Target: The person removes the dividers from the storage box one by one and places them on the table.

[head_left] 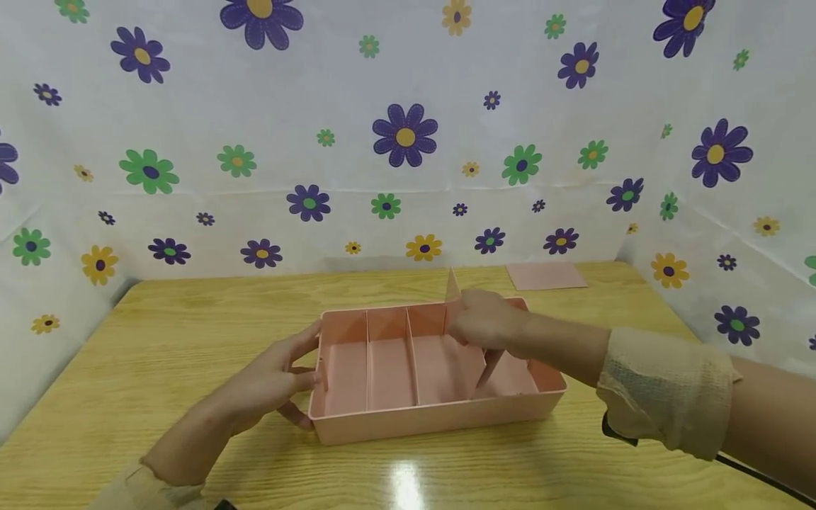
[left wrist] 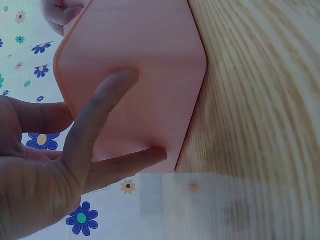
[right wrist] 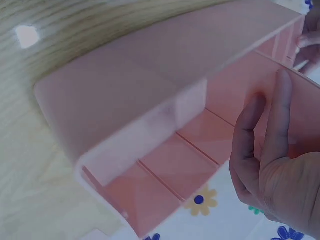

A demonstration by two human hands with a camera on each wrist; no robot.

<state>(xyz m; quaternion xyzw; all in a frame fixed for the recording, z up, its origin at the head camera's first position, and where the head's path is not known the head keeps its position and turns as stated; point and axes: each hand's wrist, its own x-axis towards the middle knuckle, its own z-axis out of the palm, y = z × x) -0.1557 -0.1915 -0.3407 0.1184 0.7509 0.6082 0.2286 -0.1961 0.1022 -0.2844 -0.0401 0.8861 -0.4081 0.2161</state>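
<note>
A long pink box [head_left: 408, 421] rests on the table, its open top facing up. Two upright dividers [head_left: 413, 368] stand across its left part. At the box's left end, my left hand [head_left: 274, 379] grips the end wall; in the left wrist view, fingers [left wrist: 107, 107] press on its outside, and another digit reaches the rim. My right hand [head_left: 487, 319] pinches another pink divider [head_left: 489, 372] over the right part of the box. That divider slants across the box, its far corner above the back wall. In the right wrist view, fingers [right wrist: 277, 120] lie along one face.
A flat pink panel [head_left: 547, 276] lies behind the box at the back right of the wooden table [head_left: 210, 326]. A flowered cloth [head_left: 357, 163] hangs behind the table and along its sides. Thin slot lines [right wrist: 162, 180] run along the box's inner surface.
</note>
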